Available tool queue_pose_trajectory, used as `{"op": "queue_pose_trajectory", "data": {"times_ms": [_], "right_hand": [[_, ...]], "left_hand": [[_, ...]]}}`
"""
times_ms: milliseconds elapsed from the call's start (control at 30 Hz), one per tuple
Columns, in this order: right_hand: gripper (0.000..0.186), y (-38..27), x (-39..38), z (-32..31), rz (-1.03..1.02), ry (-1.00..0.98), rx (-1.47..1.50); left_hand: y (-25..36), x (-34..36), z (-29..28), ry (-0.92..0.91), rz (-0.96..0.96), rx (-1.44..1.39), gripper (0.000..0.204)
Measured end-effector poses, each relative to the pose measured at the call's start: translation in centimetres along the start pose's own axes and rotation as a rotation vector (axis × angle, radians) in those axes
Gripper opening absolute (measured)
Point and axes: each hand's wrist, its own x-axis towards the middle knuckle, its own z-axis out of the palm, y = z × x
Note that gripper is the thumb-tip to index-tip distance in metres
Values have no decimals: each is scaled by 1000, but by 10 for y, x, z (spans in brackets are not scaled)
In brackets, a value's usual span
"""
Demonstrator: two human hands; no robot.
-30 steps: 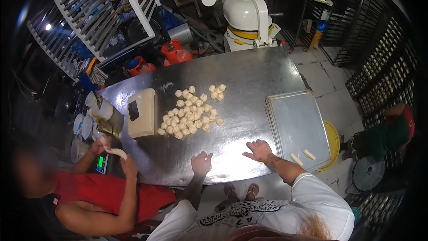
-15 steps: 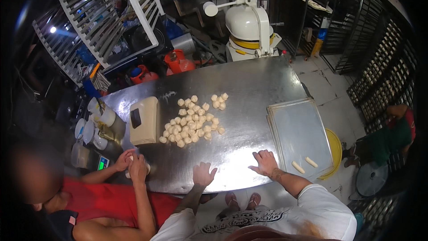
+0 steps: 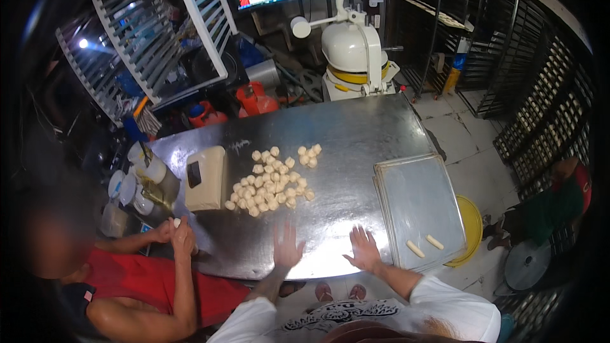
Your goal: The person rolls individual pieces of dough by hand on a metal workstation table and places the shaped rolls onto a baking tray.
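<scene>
Hands flat on the steel desk (image 3: 356, 133), near its front edge, both spread wide and holding nothing. Left hand (image 3: 287, 246) a bit blurry, fingers fanned out, pointing up toward the pile of dough pieces (image 3: 270, 184) but well short of it. Right hand (image 3: 363, 249) palm down too, just beside the stack of baking trays (image 3: 416, 200). Two rolled dough sticks (image 3: 424, 245) lying on the top tray near its front corner, side by side, not touching. Smaller clump of dough bits (image 3: 308, 154) sitting apart from the main pile, farther back. Beige scale-looking box (image 3: 205, 178) just left of the pile. Off to the left, another person in a red top, both hands (image 3: 178, 232) closed around a small bit of dough at the desk edge. Few white tubs (image 3: 136, 178) at that far left corner. White domed machine (image 3: 352, 44) behind the desk, yellow round thing (image 3: 471, 222) poking out under the trays on the right.
</scene>
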Motion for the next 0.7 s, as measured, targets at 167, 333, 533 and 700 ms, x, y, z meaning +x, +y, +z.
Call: {"op": "queue_pose_trajectory", "data": {"times_ms": [167,333,533,700], "right_hand": [[104,2,-31,4,-38,-119,-82],[96,11,65,12,51,207,9],[92,-3,-18,19,-121,98,2],[89,2,96,-13,65,308,-7]], "left_hand": [[31,-29,-29,-107,-44,9,70],[34,48,-19,100,-127,79,66],[51,-44,-9,-70,-204,-96,67],[36,56,-29,296,-107,-1,63]]}}
